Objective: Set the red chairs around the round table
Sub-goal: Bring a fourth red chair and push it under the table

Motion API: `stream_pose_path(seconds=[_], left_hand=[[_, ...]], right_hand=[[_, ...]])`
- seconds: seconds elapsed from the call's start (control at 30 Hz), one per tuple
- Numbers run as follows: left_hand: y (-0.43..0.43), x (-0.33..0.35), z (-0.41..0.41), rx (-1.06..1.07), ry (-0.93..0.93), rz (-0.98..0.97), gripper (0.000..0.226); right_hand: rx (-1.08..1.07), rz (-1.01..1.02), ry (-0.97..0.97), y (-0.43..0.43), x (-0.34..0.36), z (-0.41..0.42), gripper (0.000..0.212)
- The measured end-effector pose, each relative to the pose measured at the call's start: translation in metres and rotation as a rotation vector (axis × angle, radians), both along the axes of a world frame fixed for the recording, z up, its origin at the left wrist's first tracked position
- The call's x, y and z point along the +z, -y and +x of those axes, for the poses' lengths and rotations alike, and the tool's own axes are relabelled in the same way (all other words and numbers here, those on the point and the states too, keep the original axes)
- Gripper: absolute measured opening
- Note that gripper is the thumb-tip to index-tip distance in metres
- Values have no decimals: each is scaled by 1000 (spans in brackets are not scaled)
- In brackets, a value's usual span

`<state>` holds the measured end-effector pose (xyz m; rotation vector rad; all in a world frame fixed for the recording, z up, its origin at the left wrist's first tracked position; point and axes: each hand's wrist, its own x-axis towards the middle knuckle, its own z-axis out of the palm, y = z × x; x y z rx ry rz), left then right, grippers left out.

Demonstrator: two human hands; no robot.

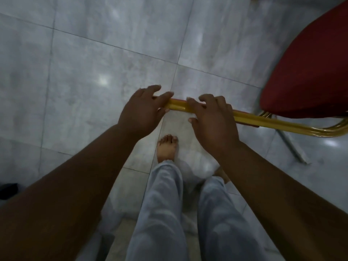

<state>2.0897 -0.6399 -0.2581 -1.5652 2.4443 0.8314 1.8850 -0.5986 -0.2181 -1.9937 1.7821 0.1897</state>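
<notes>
Apparently a red chair [310, 72] is being carried or dragged: both hands sit on its gold frame bar [178, 106], the left hand [143, 112] at the bar's end with fingers loosely curled over it, the right hand [211, 117] just beside it toward the seat, fingers draped rather than clenched. The round table is out of view, so the next move calls for firming both grips and steering the chair there across the tiled floor [94, 53].

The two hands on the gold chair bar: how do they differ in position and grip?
The left hand sits at the end of the gold bar; the right hand sits nearer the red seat. The left hand's fingers look looser; the right hand's fingers curl over it. Both rest on top.
</notes>
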Motion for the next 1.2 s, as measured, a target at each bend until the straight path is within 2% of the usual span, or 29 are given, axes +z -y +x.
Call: stream_pose_path(seconds=[0.1, 0.23, 0.6, 0.87, 1.03, 1.2], left_hand=[[2, -7, 9, 58, -75, -7, 46], [4, -13, 10, 24, -103, -54, 34], [-15, 25, -10, -94, -152, -82, 35], [-44, 116, -43, -35, -210, -193, 34], [-56, 169, -39, 43, -192, -137, 41], [-59, 243, -76, -69, -251, -146, 30]], right_hand=[[26, -48, -39, 4, -11, 9, 45], [40, -81, -51, 9, -18, 16, 47], [91, -139, -39, -7, 6, 11, 35], [-38, -200, 66, -38, 93, -33, 30], [-108, -220, 169, -66, 169, -79, 30], [-169, -286, 260, -97, 240, -134, 29]])
